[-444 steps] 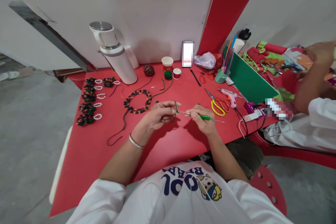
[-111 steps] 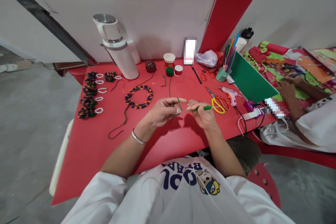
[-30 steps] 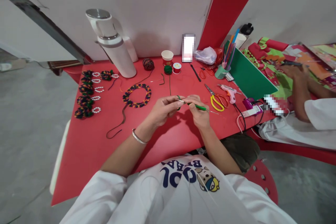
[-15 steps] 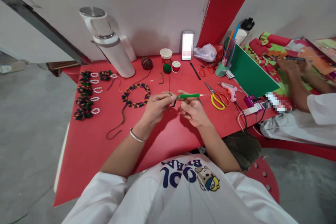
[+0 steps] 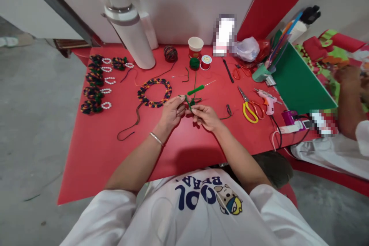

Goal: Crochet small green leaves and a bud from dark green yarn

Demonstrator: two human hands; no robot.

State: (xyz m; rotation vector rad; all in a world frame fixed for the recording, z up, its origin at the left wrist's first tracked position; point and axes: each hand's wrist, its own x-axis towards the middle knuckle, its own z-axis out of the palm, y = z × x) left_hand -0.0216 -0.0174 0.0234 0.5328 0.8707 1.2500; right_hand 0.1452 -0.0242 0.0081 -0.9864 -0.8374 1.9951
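– Green yarn, a short dark length, is seen at the centre of the frame. How is it held?

– Between both hands. By the left hand its upper end is pinched, with the fingers curled in; by the right hand it is gripped lower down, between thumb and forefinger.

– What has just changed?

– The green-handled tool with a thin metal shaft has been laid down. Half a second ago it was seen at the right hand; now it is rested on the smooth red surface, just above the hands, its shaft pointed to the upper right.

– And what is meant by that for the work?

– That the yarn is being worked by fingers alone, it may be judged, with both hands freed for it. The finer finger action is too small to be told.

– What else is placed nearby?

– A small round ball of dark green yarn is set at upper centre, a strand led down from it. A braided ring of multicoloured yarn is laid left of the hands, and scissors with yellow and orange handles are left to the right.
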